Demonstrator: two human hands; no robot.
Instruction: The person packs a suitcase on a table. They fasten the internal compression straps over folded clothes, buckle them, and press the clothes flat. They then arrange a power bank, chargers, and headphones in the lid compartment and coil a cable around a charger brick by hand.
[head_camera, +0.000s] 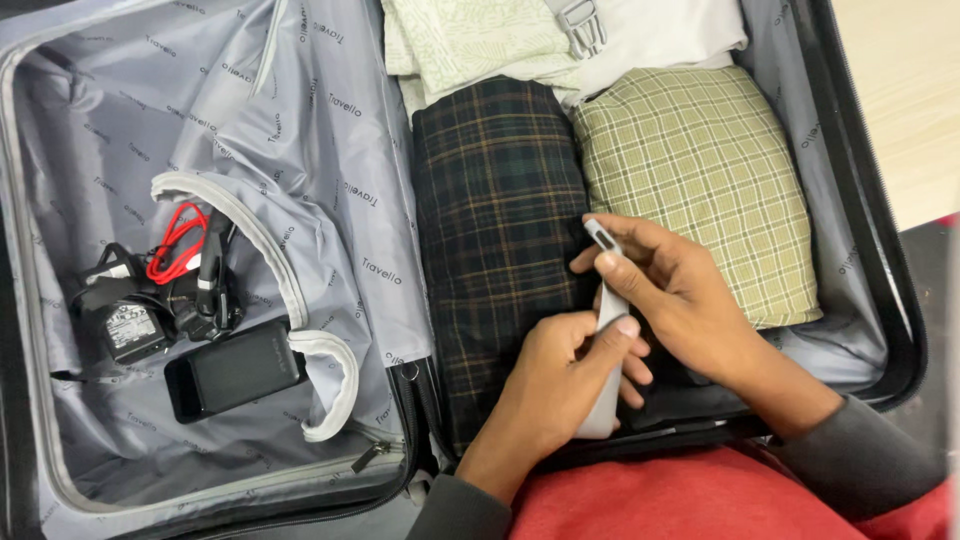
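We see a slim grey strap (607, 330), flat and smooth, with a buckle end on top. Our left hand (560, 385) grips its lower part, our right hand (670, 290) pinches the top, above the dark checked shirt (495, 230) in the suitcase (860, 250).

Open black suitcase (905, 330) on pale wooden floor (905, 90).
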